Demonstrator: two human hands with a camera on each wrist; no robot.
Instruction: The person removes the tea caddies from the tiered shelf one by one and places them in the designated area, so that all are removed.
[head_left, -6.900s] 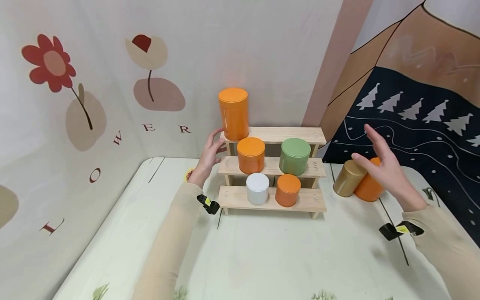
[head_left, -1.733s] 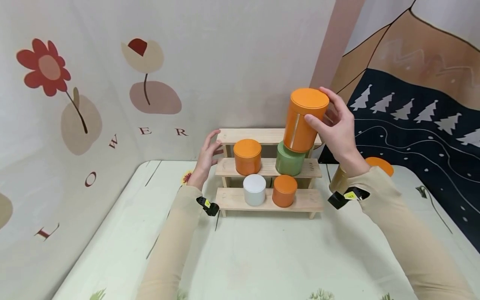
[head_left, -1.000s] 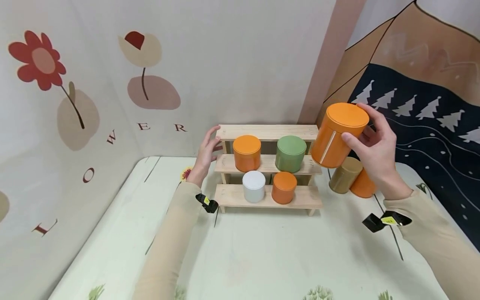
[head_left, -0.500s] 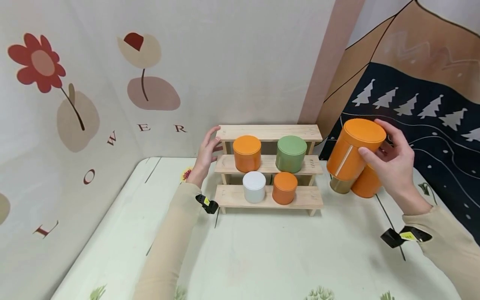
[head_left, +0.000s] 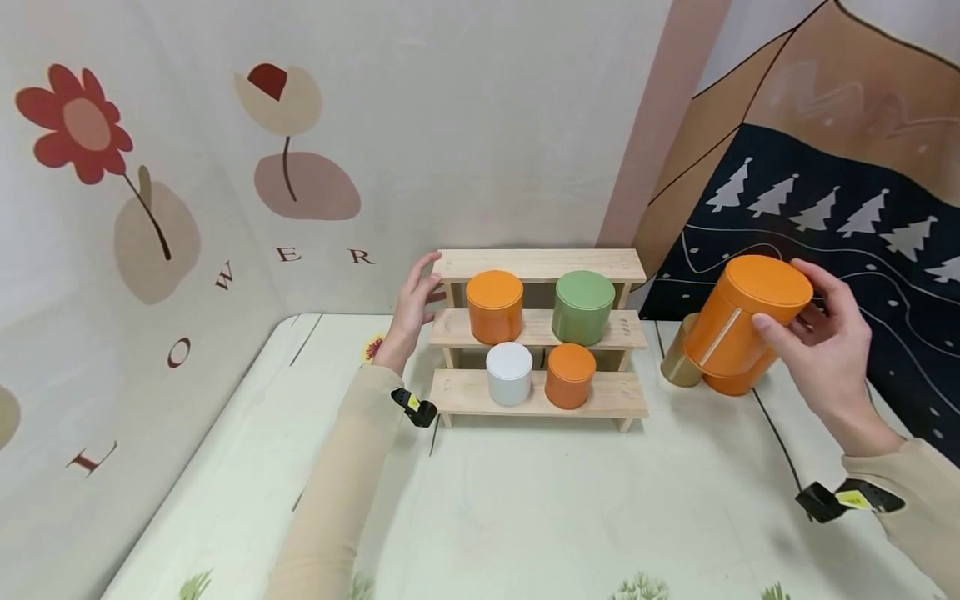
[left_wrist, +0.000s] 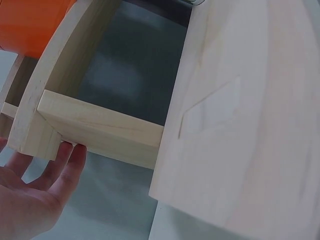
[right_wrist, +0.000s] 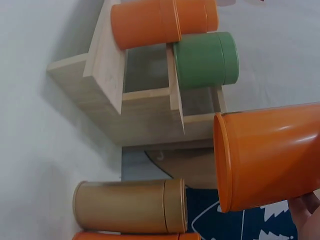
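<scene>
My right hand grips a tall orange canister, tilted, with the thumb on its near side. It overlaps a gold canister and another orange canister standing right of the rack. In the right wrist view, the held canister's base rim faces the rack. My left hand is at the left side of the three-tier wooden rack, its fingers touching the wooden frame in the left wrist view. An orange tin and a green tin sit on the middle tier.
On the lowest tier stand a white tin and a small orange tin. A pale cloth covers the table. Behind the rack hangs a printed curtain, with a dark tree-print part at the right.
The tall orange canister, earlier on the top tier's left end, was taken by my right hand and carried right and down, now over the standing canisters. My left hand stays at the rack's side.
</scene>
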